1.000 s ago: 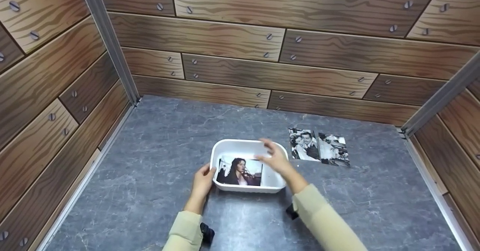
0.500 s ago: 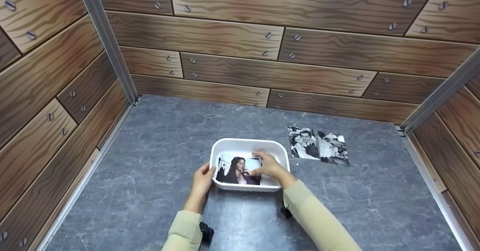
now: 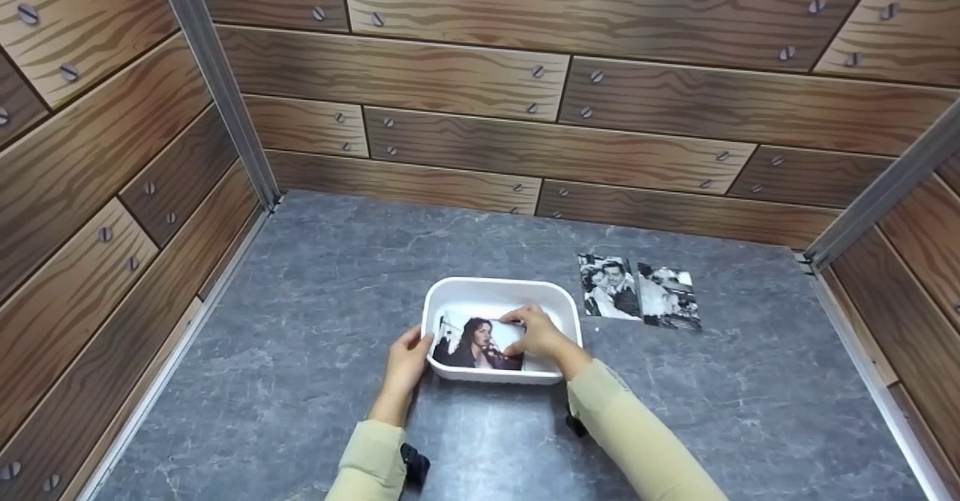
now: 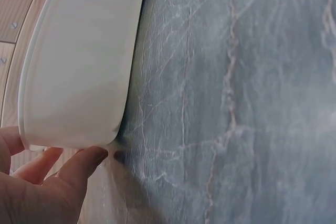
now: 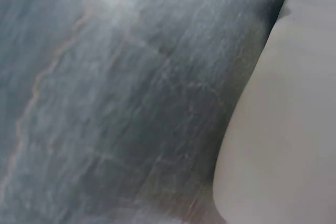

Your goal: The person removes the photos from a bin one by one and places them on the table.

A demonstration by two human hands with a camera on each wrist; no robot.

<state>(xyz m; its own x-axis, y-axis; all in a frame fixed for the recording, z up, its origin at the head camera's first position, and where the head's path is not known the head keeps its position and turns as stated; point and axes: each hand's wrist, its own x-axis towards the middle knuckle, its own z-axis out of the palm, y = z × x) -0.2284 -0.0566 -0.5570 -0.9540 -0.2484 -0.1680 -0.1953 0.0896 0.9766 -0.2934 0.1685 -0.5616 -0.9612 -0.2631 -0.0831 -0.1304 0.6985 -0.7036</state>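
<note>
A white plastic tub stands on the grey marbled surface. Inside it lies a colour photo of a dark-haired person. My left hand holds the tub's left end; in the left wrist view, that hand has its fingers against the end wall and rim. My right hand reaches into the tub, with bent thumb and fingers spread at the photo's right edge. Whether they pinch the photo, I cannot tell. The right wrist view shows the tub's outer wall, with the right hand out of sight.
Two black-and-white photos, a left one and a right one, lie side by side behind and right of the tub. Wood-patterned panels wall the surface at the back and both sides.
My right hand has lowered from over the tub's right part onto the colour photo's right edge, its thumb and fingers drawing slightly closer. My left hand and the tub have hardly moved.
</note>
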